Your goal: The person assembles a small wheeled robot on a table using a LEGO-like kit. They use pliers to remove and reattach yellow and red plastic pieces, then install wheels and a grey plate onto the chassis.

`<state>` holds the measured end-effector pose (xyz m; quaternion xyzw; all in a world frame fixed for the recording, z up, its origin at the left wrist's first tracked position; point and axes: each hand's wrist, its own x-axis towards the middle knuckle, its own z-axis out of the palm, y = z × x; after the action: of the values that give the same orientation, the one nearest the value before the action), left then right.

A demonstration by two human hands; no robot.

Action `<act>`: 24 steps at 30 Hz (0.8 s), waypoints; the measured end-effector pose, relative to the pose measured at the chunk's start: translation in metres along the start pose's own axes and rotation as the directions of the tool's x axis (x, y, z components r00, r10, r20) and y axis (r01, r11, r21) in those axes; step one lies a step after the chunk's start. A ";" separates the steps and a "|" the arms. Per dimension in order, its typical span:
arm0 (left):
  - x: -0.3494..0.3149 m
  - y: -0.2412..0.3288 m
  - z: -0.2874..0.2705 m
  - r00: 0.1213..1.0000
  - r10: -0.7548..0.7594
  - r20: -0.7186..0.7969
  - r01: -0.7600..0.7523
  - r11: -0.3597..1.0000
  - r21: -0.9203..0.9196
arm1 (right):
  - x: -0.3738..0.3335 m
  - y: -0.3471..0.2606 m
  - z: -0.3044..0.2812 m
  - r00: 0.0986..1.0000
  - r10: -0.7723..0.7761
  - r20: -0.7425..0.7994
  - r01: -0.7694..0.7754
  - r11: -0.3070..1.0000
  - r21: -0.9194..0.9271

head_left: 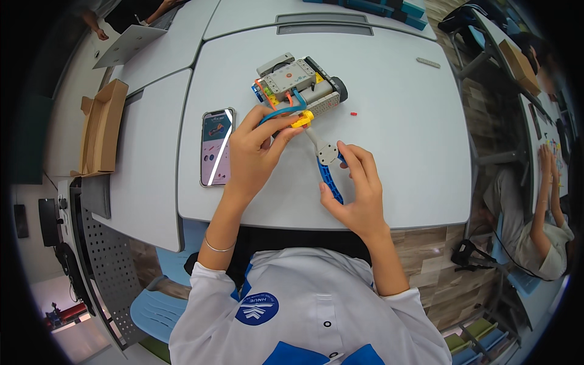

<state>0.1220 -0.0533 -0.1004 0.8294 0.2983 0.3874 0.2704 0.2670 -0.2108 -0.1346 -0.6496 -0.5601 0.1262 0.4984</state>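
A small brick-built wheeled robot (299, 85) with a grey hub, coloured cables and dark wheels stands on the white table (401, 158). From its front a grey arm runs to a blue curved piece (329, 182). My left hand (255, 152) pinches a yellow block (302, 119) at the arm's near end, by the blue cable. My right hand (359, 191) holds the blue curved piece, with fingers on the grey joint (326, 152).
A smartphone (217, 146) with a lit screen lies left of my hands. A tiny red peg (353, 113) and a grey beam (428, 62) lie loose on the table. An open cardboard box (102, 128) sits far left. Another person (541, 225) sits at the right.
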 end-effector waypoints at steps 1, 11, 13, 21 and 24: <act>0.000 0.000 0.001 1.000 0.019 -0.011 -0.019 1.000 -0.011 | 0.000 0.001 0.002 1.000 -0.003 -0.007 0.003 1.000 -0.010; 0.002 0.000 0.008 0.997 0.070 -0.037 -0.071 0.997 -0.034 | 0.002 0.006 0.016 0.998 0.028 -0.058 -0.027 0.999 0.026; 0.001 -0.003 0.009 0.995 0.094 -0.043 -0.095 0.995 -0.015 | 0.000 0.006 0.019 0.997 0.047 -0.063 -0.044 0.998 0.048; 0.003 0.002 0.008 0.991 0.117 -0.070 -0.120 0.992 -0.042 | -0.005 -0.002 0.031 0.993 0.105 -0.059 -0.098 0.989 0.111; 0.003 0.002 0.006 0.991 0.117 -0.072 -0.119 0.993 -0.028 | -0.005 -0.002 0.032 0.995 0.081 -0.061 -0.075 0.992 0.098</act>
<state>0.1286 -0.0539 -0.1011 0.8268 0.2519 0.4364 0.2499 0.2413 -0.1990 -0.1503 -0.6500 -0.5111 0.1513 0.5416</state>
